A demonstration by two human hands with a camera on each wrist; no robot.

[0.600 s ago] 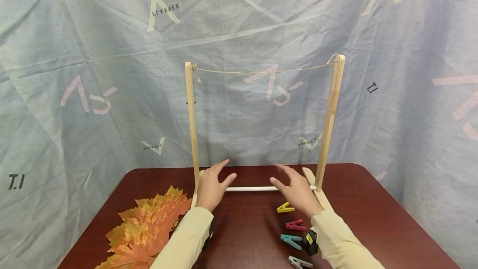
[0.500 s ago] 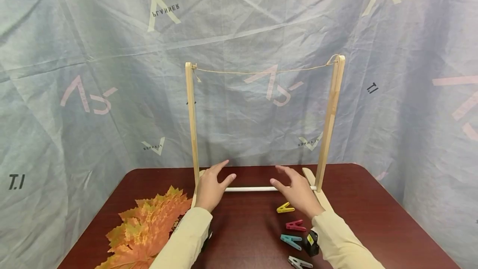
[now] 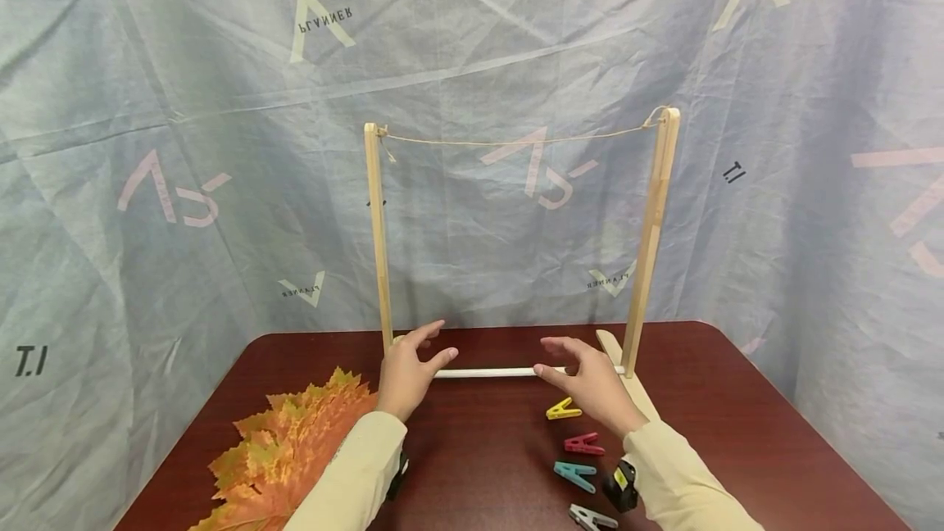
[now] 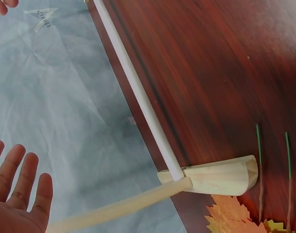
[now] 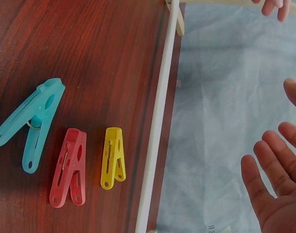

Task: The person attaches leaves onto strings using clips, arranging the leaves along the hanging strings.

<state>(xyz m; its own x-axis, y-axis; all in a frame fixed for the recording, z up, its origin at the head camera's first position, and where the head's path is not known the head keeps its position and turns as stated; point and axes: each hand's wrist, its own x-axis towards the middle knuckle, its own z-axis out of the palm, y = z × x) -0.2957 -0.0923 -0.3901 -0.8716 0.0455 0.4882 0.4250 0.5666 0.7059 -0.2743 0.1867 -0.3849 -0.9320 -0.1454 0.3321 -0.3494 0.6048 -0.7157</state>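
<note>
My left hand (image 3: pixel 407 371) hovers near the left post of a wooden frame (image 3: pixel 649 244), its fingers spread and relaxed with nothing between them. Across from it, my right hand (image 3: pixel 593 383) is held up by the right post, fingers loosely bent and holding nothing. A white rod (image 3: pixel 487 373) joins the frame's feet between the two hands. Twine (image 3: pixel 516 142) is strung between the post tops. Below the right hand lie a yellow clothespin (image 5: pixel 113 158), a red clothespin (image 5: pixel 70 167), a teal clothespin (image 5: pixel 36 121) and a grey clothespin (image 3: pixel 592 517).
Orange artificial maple leaves (image 3: pixel 295 449) lie on the left of the dark red table (image 3: pixel 737 424), and the left wrist view shows their green stems (image 4: pixel 288 155). Behind the table hangs a grey printed sheet (image 3: pixel 516 252). The frame's wooden foot (image 4: pixel 225 175) rests on the tabletop.
Both hands have shifted slightly; the left has moved a little left and the right hand's fingers have dipped a bit. The frame, leaves and clothespins stay where they were.
</note>
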